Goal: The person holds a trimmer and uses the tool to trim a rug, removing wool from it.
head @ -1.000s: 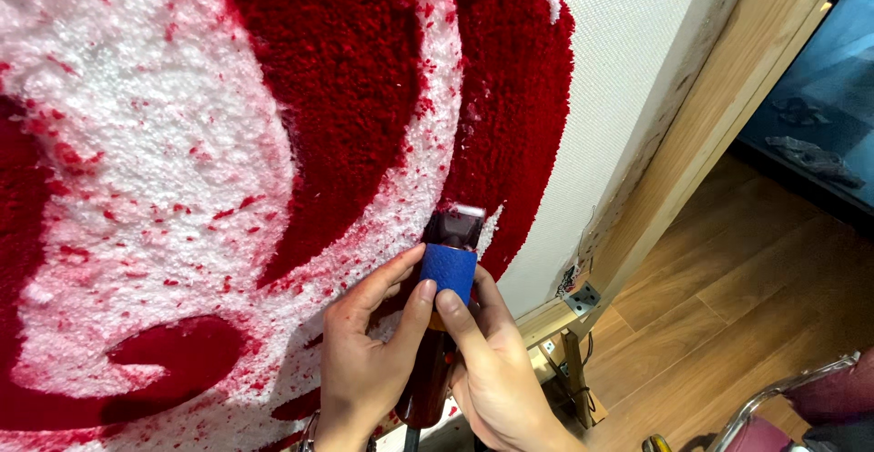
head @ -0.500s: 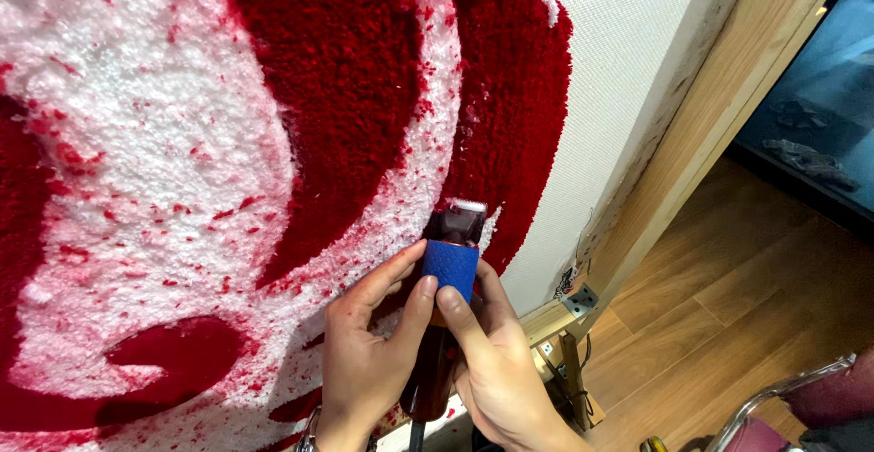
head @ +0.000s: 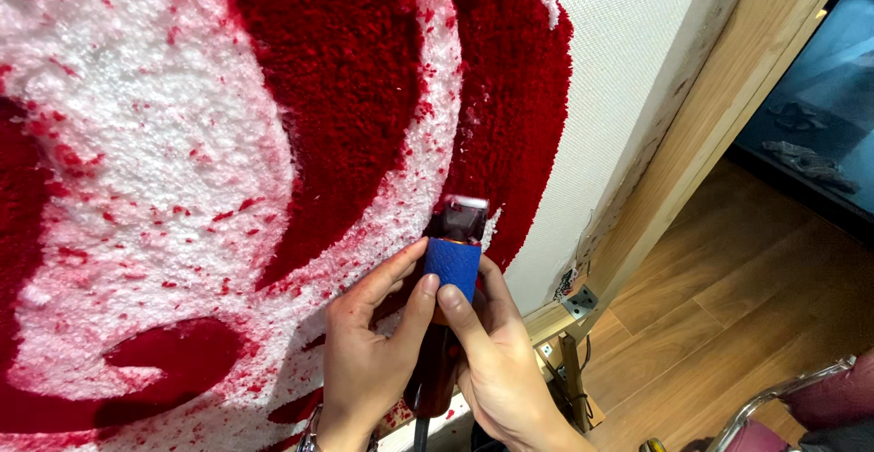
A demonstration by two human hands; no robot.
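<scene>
both grips are closing around one tool: the left hand (head: 364, 361) and the right hand (head: 501, 370) are clamping together on an electric clipper (head: 448, 325) with a dark reddish body. the left-hand fingers (head: 387, 274) are lying along the left side of the tool, with the thumb pressing against the blue wrap (head: 452, 267) that is covering the upper body. the right-hand thumb (head: 460, 311) is resting across the lower edge of that blue wrap, and the remaining right fingers are curling behind the body, mostly hidden. a dark cord (head: 421, 434) is hanging from the bottom of the tool, between the two wrists.

the clipper is standing nearly upright, and its metal blade head (head: 464, 206) is touching the pile of a tufted rug (head: 228, 142). the rug is hanging upright on a wooden frame (head: 728, 97). the blade is sitting on a white curved band, just beside the dark red field at the right. loose red fibres are lying scattered over the white areas.

plain white backing cloth (head: 628, 60) is showing between the tufted area and the frame. a metal bracket (head: 580, 302) is sitting at the lower corner of the frame. wooden floor (head: 728, 325) is lying to the right, and a chair (head: 801, 406) with a metal tube is showing in the lower right corner.
</scene>
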